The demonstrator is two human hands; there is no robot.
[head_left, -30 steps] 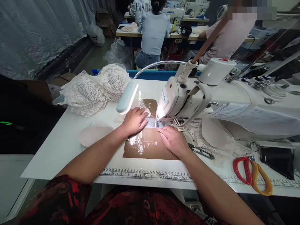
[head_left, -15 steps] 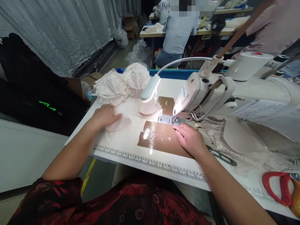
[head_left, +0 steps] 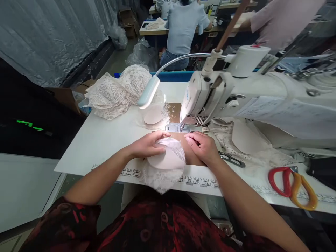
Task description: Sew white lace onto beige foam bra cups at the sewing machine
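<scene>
Lacy cloth piece [head_left: 168, 159], glossy tape [head_left: 173, 109], smooth metal plate [head_left: 172, 128]

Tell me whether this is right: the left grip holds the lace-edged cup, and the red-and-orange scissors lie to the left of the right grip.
One mistake: the head view shows the red-and-orange scissors to the right of the right grip. The left grip does hold the lace-edged cup.

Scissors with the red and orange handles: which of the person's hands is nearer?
Right. The right hand is left of the scissors, apart from them; the left hand is farther left, at the lace-edged piece.
</scene>
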